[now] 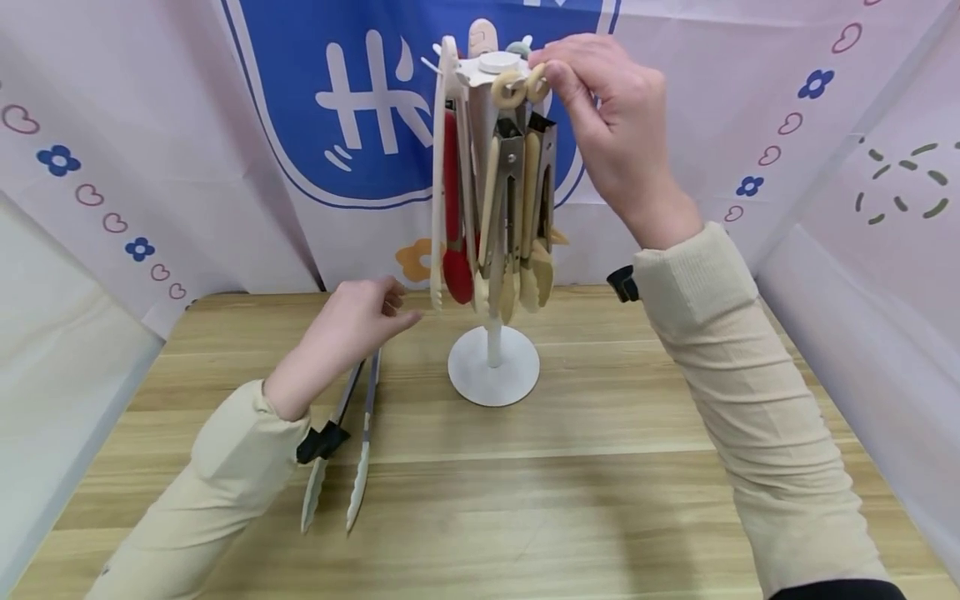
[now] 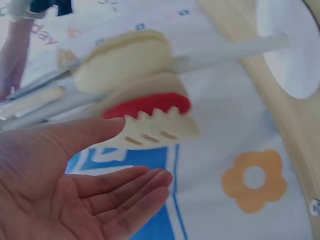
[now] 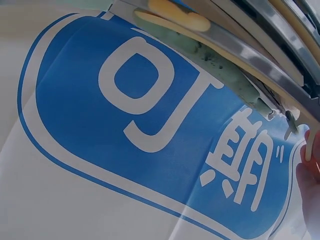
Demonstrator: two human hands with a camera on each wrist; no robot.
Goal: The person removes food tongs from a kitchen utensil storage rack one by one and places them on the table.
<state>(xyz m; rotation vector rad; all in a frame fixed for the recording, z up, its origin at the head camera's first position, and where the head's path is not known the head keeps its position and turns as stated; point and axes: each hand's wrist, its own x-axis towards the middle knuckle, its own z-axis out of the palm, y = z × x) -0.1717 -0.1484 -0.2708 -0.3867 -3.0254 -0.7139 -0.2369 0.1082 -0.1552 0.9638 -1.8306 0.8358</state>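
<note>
A white rotating rack [image 1: 495, 367] stands on the table with several kitchen tongs hanging from its top. My right hand [image 1: 618, 125] is up at the rack's rim, thumb and forefinger pinching the ring end of the beige tongs [image 1: 546, 158]. Another pair with a beige ring [image 1: 510, 90] hangs just left of it. Red tongs [image 1: 452, 208] and cream tongs with a scalloped tip [image 2: 170, 131] hang on the left side. Close to those tips, my left hand [image 1: 356, 321] holds nothing; its fingers extend, palm showing in the left wrist view.
Grey-handled tongs with pale tips [image 1: 360, 483] lie spread on the wooden table [image 1: 525, 517], partly beneath my left wrist. Behind the rack hangs a white cloth with a blue printed sign [image 1: 300, 108]. A green utensil [image 3: 200, 55] hangs at the rack's far side.
</note>
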